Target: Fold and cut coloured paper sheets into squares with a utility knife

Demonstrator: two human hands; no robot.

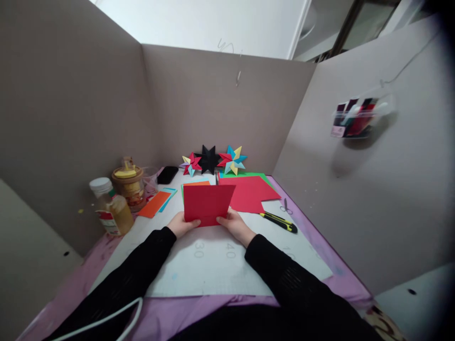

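Note:
A piece of red paper is held up in front of me, slightly tilted. My left hand pinches its lower left corner, thumb on the near face. At the lower right edge my right hand grips it the same way. Behind it, larger red sheets lie over a green sheet. A yellow and black utility knife rests right of my right hand, with small scissors beyond it. Part of an orange sheet shows behind the held paper.
Folded paper stars lean on the back wall. To the left stand a glue bottle, a lidded jar and a clear cup, near a black phone and orange and blue paper strips. Grey panels enclose three sides.

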